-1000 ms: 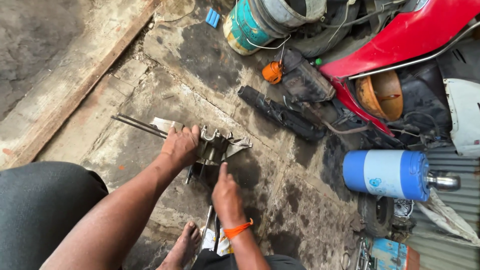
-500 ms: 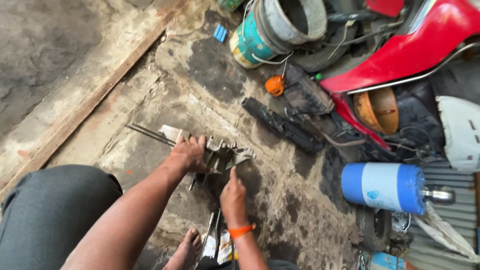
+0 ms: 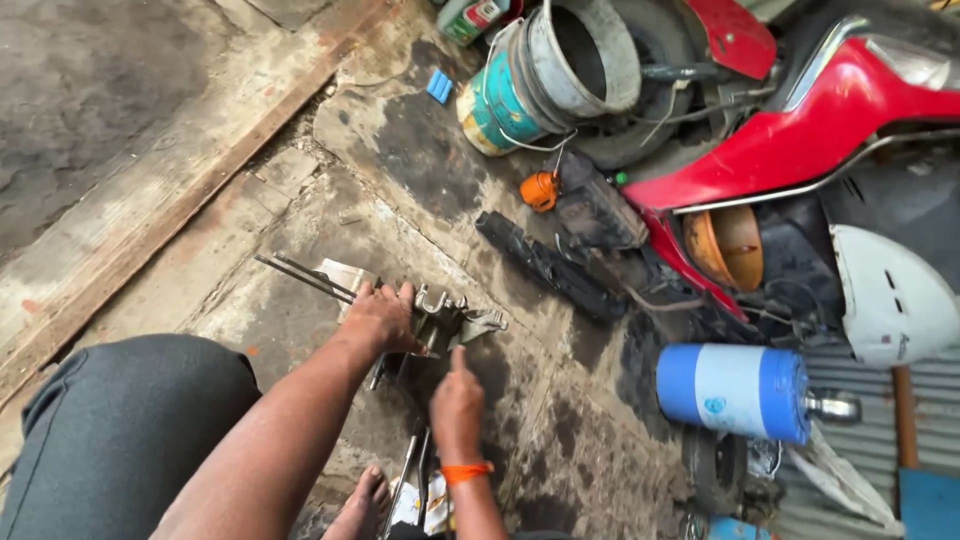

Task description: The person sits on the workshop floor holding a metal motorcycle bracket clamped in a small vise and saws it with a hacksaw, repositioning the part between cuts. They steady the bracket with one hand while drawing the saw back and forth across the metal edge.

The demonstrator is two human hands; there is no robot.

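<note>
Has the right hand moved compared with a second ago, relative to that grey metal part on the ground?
Yes. The right hand has drawn back slightly from the grey metal engine part, now pointing one finger at it; the left hand rests on it.

The left hand (image 3: 382,318) lies palm down on a grey metal engine part (image 3: 448,322) that rests on the stained concrete floor (image 3: 400,150), with two thin metal rods (image 3: 300,277) sticking out past it to the left. The right hand (image 3: 457,402), an orange band (image 3: 466,471) at its wrist, points one finger up at the part's near edge, close to the left hand. To the right lie a blue and white cylinder (image 3: 735,390) and a red scooter body (image 3: 800,130), and a tipped grey bucket (image 3: 585,55) sits above.
</note>
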